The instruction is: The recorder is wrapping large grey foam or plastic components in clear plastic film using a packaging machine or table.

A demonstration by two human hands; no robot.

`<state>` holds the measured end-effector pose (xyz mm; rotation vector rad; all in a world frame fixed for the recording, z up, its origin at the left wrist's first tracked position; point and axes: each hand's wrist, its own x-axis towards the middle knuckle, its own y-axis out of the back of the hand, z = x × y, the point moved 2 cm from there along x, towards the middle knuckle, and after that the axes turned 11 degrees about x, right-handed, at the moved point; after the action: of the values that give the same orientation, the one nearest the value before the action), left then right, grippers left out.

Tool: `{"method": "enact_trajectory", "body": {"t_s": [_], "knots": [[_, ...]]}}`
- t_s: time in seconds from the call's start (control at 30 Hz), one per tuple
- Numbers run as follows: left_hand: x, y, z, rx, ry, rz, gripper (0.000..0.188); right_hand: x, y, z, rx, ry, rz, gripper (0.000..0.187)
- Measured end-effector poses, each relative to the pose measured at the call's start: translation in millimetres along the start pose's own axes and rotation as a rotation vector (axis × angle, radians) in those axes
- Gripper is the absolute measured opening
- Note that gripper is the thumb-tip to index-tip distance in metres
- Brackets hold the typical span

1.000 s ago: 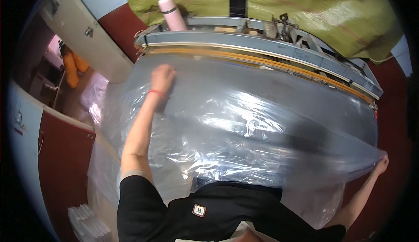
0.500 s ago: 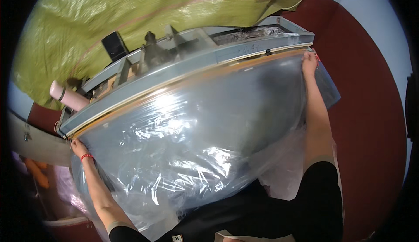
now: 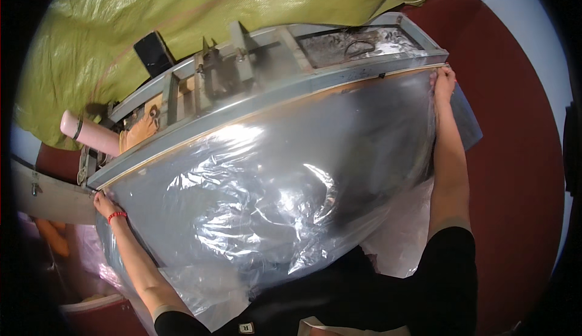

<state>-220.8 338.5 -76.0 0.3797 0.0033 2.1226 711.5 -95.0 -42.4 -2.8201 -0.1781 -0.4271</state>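
Both my hands hold the upper edge of a wide sheet of clear plastic film (image 3: pixel 273 172), one at each end. My left hand (image 3: pixel 104 201), with a red beaded bracelet on its wrist, pinches the left corner beside the end of a long grey metal frame (image 3: pixel 242 102). My right hand (image 3: pixel 444 81) is closed on the right corner at the frame's other end. Between them the film's edge runs along a thin orange-brown strip (image 3: pixel 339 87) below the frame's front bar. The film hangs down toward me, wrinkled and shiny over its lower half.
Behind the frame hangs a yellow-green woven sheet (image 3: pixel 242 2). A dark phone (image 3: pixel 154 54) leans at the frame's back edge, and a pink bottle (image 3: pixel 91 133) lies at its left end. Red-brown floor (image 3: pixel 515 172) stretches to the right. Pinkish plastic (image 3: pixel 97 251) is at the lower left.
My right hand has shifted slightly outward to the right, and my left a little to the left. The gap between the frame's front bar and the orange-brown strip looks narrower. Both hands keep their hold.
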Motion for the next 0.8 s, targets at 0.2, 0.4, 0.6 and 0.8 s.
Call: {"method": "enact_trajectory", "body": {"t_s": [0.2,0.4,0.6,0.8], "knots": [[-16,-14,15,-0.045,0.015,-0.046,0.013,-9,1,-3,-0.047,-0.064,-0.047,0.017],[-38,8,49,0.257,-0.243,-0.381,0.010,-41,3,-53,-0.319,-0.055,-0.305,0.030],[-135,25,134,0.141,-0.324,-0.598,0.005,-14,119,-89,-0.852,0.188,-0.009,0.030],[-197,45,179,-0.042,-0.319,-0.729,0.002,-119,-5,-160,-0.651,0.737,-0.252,0.029]]}}
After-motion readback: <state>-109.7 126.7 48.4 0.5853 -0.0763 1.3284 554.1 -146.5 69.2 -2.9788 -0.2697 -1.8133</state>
